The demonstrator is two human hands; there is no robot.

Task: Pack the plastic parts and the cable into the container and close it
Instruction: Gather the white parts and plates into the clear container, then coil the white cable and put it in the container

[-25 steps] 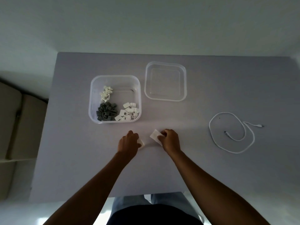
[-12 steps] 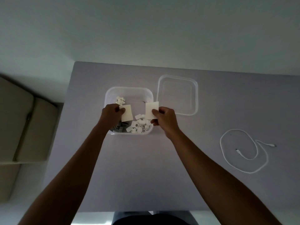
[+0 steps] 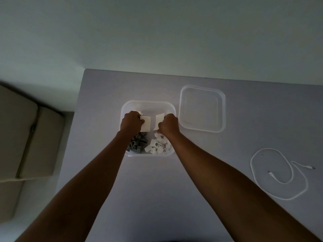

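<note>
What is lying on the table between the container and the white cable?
Only the right forearm crosses there; the head view shows bare table between container and cable.

Your worktop point(image 3: 139, 198) was a plain grey slab with its far edge against a pale wall. On it, toward the far side, sat the clear container point(image 3: 148, 103), open at the top, with grey and white plastic parts inside. Just beside it on your right lay the clear lid point(image 3: 202, 110), not touching it. Well apart, nearer your right edge, the white cable point(image 3: 279, 173) lay in a loose coil
</note>
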